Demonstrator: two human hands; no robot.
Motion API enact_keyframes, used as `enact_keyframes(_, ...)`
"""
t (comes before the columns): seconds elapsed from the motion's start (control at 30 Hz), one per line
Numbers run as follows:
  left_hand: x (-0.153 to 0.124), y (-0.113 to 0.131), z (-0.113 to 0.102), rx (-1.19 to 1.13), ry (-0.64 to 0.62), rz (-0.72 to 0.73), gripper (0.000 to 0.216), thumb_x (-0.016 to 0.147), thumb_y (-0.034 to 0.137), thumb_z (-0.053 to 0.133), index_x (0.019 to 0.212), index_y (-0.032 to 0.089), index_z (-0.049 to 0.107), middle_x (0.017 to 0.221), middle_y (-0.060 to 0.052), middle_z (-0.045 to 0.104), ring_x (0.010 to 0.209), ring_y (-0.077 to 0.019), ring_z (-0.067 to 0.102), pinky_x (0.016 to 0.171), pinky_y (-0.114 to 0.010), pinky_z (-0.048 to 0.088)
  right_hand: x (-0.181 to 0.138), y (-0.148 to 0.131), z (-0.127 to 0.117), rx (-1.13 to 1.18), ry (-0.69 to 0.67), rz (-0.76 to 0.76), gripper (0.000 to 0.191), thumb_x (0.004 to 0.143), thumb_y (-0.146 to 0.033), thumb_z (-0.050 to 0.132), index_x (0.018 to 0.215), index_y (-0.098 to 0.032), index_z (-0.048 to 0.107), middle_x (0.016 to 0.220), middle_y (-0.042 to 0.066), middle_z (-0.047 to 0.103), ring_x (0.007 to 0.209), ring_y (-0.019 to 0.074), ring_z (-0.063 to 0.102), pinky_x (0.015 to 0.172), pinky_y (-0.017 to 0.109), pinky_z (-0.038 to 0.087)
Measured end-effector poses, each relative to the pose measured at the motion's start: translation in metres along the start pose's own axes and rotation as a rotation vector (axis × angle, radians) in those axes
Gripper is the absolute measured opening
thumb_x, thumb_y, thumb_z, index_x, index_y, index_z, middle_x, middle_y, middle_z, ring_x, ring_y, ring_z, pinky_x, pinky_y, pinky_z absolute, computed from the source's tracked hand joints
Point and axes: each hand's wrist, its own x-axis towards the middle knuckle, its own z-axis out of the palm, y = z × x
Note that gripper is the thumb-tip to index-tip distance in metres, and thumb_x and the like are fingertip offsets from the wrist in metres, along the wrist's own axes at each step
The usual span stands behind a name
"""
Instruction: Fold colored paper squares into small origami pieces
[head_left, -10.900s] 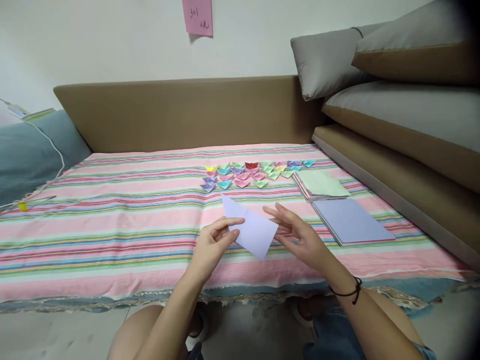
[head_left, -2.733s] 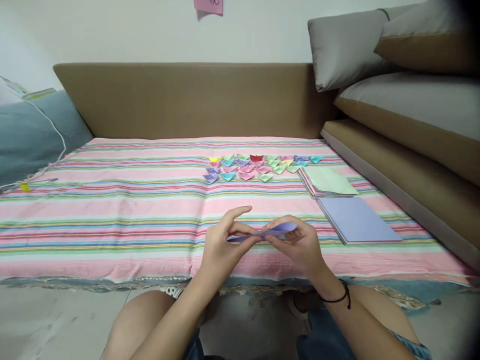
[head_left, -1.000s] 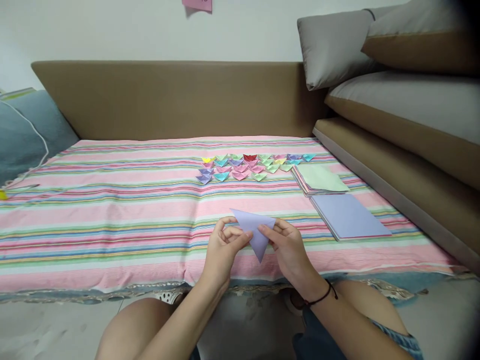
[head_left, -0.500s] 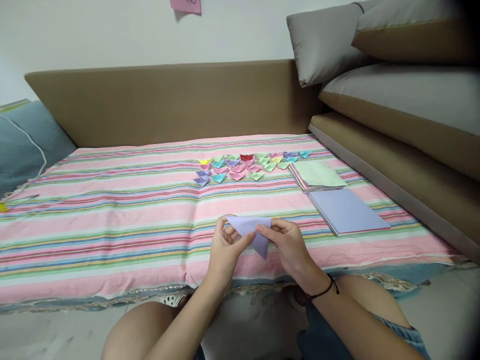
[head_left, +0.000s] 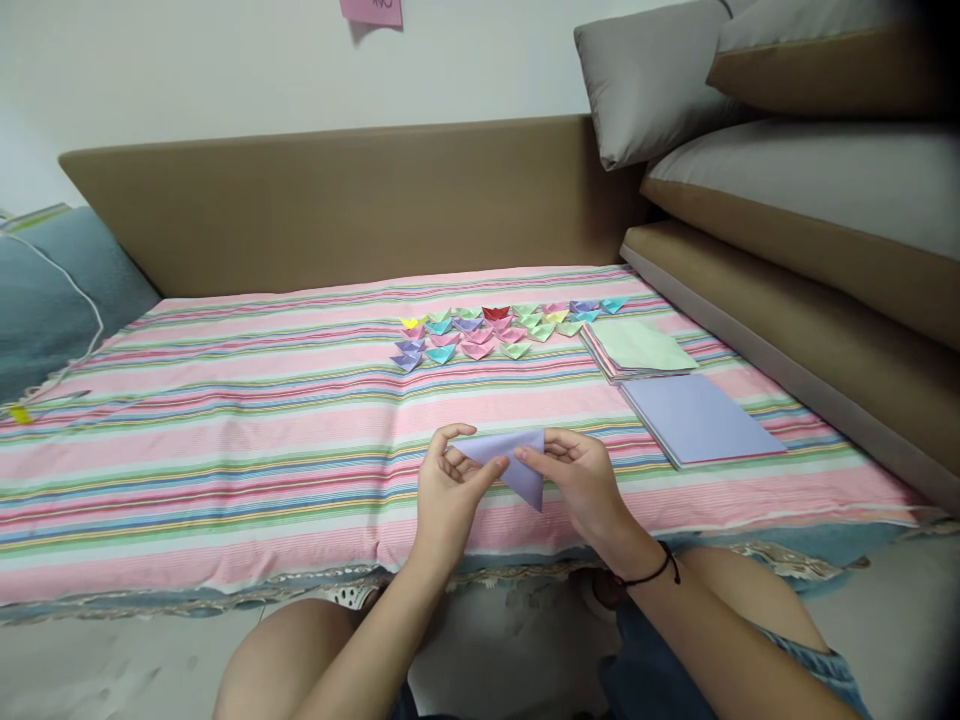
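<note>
A folded sheet of purple origami paper [head_left: 523, 480] is held up in front of me, over the near part of the striped cloth. My left hand [head_left: 454, 480] pinches its left part, thumb in front and index finger raised off the top edge. On the right side, my right hand [head_left: 581, 480] grips the paper between thumb and fingers, with the thumb close to the left one. One pointed flap hangs down between the hands. Several folded paper boats [head_left: 478, 337] in many colours lie in rows farther back on the cloth.
A stack of light green paper [head_left: 645, 347] and a stack of lavender paper [head_left: 709, 420] lie to the right on the striped cloth [head_left: 195, 430]. Grey and brown cushions [head_left: 795, 190] are piled at the right. A brown backrest [head_left: 360, 205] stands behind.
My left index finger has lifted from the paper's top edge. The paper has turned slightly, its hanging point shifting a little to the right. The view has moved slightly.
</note>
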Motion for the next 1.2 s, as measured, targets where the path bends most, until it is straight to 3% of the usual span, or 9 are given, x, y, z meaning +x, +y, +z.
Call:
enact_keyframes(0.17,0.006,0.005,-0.007,-0.032,0.032,0.017,0.045,0.061,0.02,0.076,0.093,0.02,0.045,0.059,0.005,0.062,0.058,-0.012,0.061,0.067,-0.027,0.051,0.002,-0.005,-0.004,-0.031,0.017,-0.024,0.017,0.06,-0.03,0.077,0.069,-0.018,0.069,0.069,0.004,0.069,0.063,0.0177,0.062,0.056,0.028,0.048)
enact_keyframes(0.3,0.009,0.009,-0.012,0.008,-0.043,-0.003,0.042,0.062,0.018,0.074,0.094,0.02,0.046,0.065,0.005,0.06,0.062,-0.0103,0.059,0.066,-0.024,0.048,0.004,-0.006,-0.007,-0.058,-0.024,-0.035,0.015,0.061,-0.029,0.076,0.067,-0.018,0.069,0.064,0.003,0.068,0.06,0.0166,0.06,0.054,0.027,0.046)
enact_keyframes(0.4,0.011,0.014,-0.017,0.18,-0.184,-0.009,0.039,0.064,0.018,0.071,0.096,0.021,0.049,0.071,0.004,0.06,0.063,-0.0106,0.058,0.06,-0.021,0.045,0.006,-0.006,-0.011,-0.13,-0.102,-0.046,0.014,0.06,-0.028,0.076,0.065,-0.017,0.068,0.062,0.002,0.067,0.057,0.0163,0.06,0.053,0.027,0.045)
enact_keyframes(0.5,0.012,0.019,-0.022,0.493,-0.309,0.098,0.027,0.064,0.015,0.069,0.089,0.019,0.059,0.07,0.001,0.061,0.068,-0.0133,0.058,0.064,-0.023,0.044,0.007,-0.007,-0.015,-0.232,-0.228,-0.069,0.012,0.063,-0.028,0.074,0.067,-0.017,0.07,0.064,0.003,0.068,0.059,0.0179,0.061,0.053,0.028,0.046)
enact_keyframes(0.63,0.008,0.022,-0.019,0.694,-0.388,0.148,0.009,0.067,0.017,0.066,0.076,0.018,0.066,0.068,-0.001,0.063,0.065,-0.015,0.056,0.059,-0.023,0.041,0.006,-0.008,-0.015,-0.335,-0.353,-0.089,0.012,0.066,-0.026,0.07,0.073,-0.016,0.072,0.07,0.004,0.07,0.065,0.02,0.063,0.058,0.03,0.048)
enact_keyframes(1.0,0.013,0.025,-0.029,0.476,-0.346,-0.088,0.021,0.058,0.024,0.077,0.073,0.014,0.067,0.058,-0.003,0.063,0.054,-0.0132,0.057,0.05,-0.022,0.046,0.011,-0.017,-0.023,-0.279,-0.326,-0.008,0.023,0.06,-0.028,0.076,0.078,-0.015,0.071,0.073,0.006,0.072,0.064,0.02,0.065,0.057,0.03,0.051)
enact_keyframes(1.2,0.013,0.03,-0.031,0.439,-0.32,-0.103,0.022,0.057,0.023,0.078,0.072,0.015,0.064,0.057,-0.004,0.065,0.055,-0.0148,0.061,0.054,-0.024,0.048,0.014,-0.023,-0.029,-0.292,-0.274,-0.013,0.021,0.059,-0.028,0.077,0.075,-0.016,0.071,0.068,0.004,0.071,0.059,0.0175,0.064,0.053,0.027,0.049)
